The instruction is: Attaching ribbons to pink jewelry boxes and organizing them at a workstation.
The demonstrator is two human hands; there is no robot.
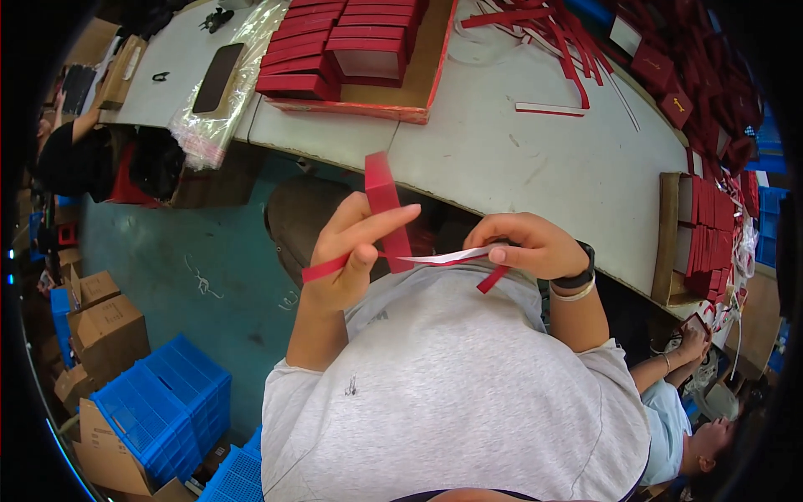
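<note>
In front of my grey shirt I hold a red strip with a white inner face, bent at an angle. One red section (384, 197) of the strip stands up by my left hand (347, 247), gripped between its fingers and slightly blurred. A white-faced stretch (447, 257) runs across to my right hand (531, 244), which pinches it between thumb and fingers. A short red end (492, 279) hangs below the right thumb, and another red end pokes out left of my left hand. Whether these are all one piece I cannot tell.
On the white table (502, 151) a shallow carton (427, 92) holds rows of red box pieces. Loose red strips (569, 42) lie at the far right. Red boxes and another carton (667, 243) line the right side, beside a co-worker's hand (693, 341). Blue crates (167, 402) stand lower left.
</note>
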